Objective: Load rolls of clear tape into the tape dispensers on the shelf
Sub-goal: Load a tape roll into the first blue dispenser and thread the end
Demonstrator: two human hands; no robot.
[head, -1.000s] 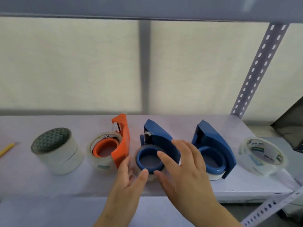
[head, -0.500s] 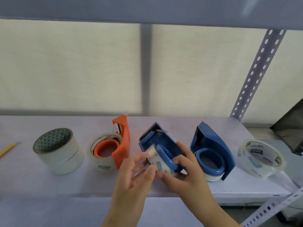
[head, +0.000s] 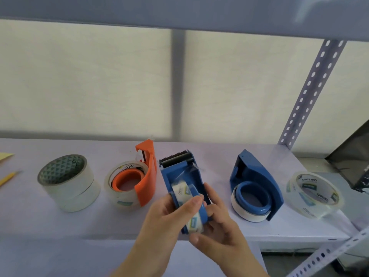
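Both hands hold the middle blue tape dispenser [head: 180, 176], lifted and tipped so its toothed cutter points away from me. A roll of clear tape [head: 182, 191] sits in it. My left hand [head: 165, 218] grips the roll side, thumb across the blue hub. My right hand [head: 217, 222] cups the dispenser from the right and below. An orange dispenser [head: 146, 176] with a clear roll lies to the left. A second blue dispenser [head: 257, 186] with a roll lies to the right. A loose clear roll [head: 312, 193] rests at the far right of the shelf.
The pale shelf board [head: 60, 222] also carries a stack of white tape rolls [head: 68, 182] at the left and a pencil [head: 8, 177] at the far left edge. A perforated upright post [head: 311, 90] stands at the back right; a dark object [head: 353, 162] lies beyond it.
The middle blue dispenser, flat on the shelf a second ago, has been picked up by both hands and turned so its cutter faces away. The view has shifted slightly.
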